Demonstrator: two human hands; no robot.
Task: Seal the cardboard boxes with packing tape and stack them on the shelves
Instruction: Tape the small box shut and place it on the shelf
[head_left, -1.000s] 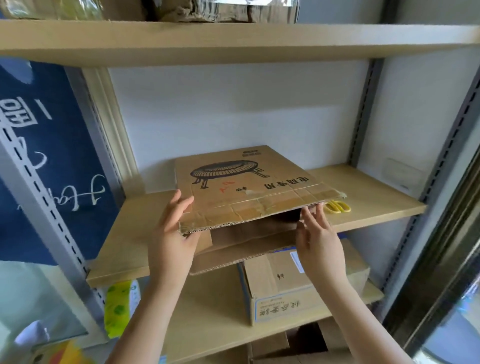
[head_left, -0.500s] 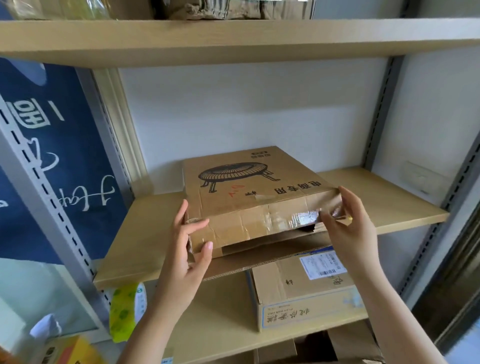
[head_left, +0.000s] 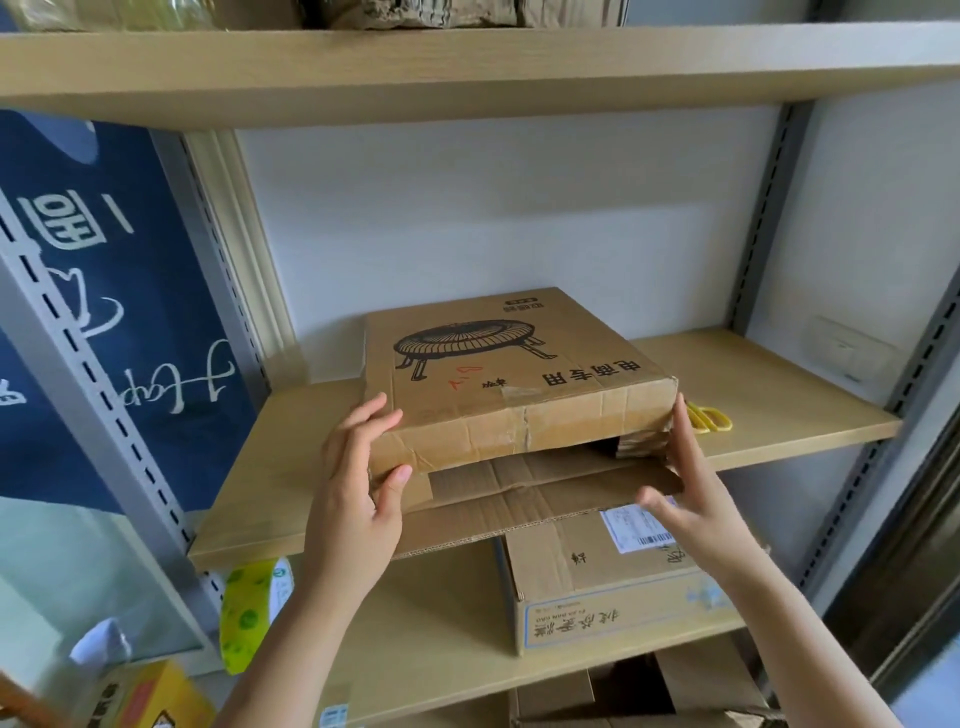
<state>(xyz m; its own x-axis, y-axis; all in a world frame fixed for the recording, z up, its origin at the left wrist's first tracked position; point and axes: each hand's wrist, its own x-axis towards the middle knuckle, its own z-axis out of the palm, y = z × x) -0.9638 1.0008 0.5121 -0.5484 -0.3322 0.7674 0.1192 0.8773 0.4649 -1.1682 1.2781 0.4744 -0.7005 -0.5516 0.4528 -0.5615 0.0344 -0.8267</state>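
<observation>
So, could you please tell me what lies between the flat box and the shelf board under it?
In the head view, a loose cardboard sheet lies between the flat box and the shelf board.

Both hands (head_left: 358, 488) on flat box (head_left: 514, 379), mid shelf (head_left: 779, 395).

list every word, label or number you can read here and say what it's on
"电商专用", upside down to the camera: flat brown cardboard box with the heater drawing on the middle wooden shelf.
Red handwritten marks and small top label on that box: unreadable.
"画", "一" and further white brush characters: blue banner, not surely readable.
White shipping label and blue print on the lower brown cardboard box: too small.
</observation>
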